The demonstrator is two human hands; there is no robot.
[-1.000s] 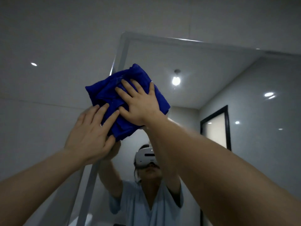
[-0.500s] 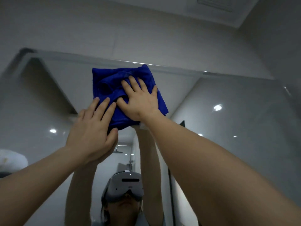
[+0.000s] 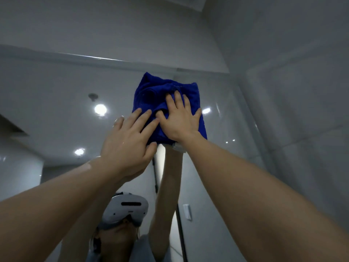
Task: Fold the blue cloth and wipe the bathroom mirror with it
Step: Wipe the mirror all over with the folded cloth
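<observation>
The right hand [image 3: 180, 120] lay flat, fingers spread and straight, pressing the folded blue cloth [image 3: 149, 97] against the mirror [image 3: 56, 110] near its top edge. The left hand [image 3: 128, 146], fingers also extended, pressed the cloth's lower left part. The reflected white headset [image 3: 128, 207] bore a mark too small to read.

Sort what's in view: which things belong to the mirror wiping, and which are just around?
In the job: folded blue cloth; bathroom mirror; left hand and right hand, both pressing flat on the cloth.
Just around: white headset and ceiling light, both seen as reflections; tiled wall on the right.
</observation>
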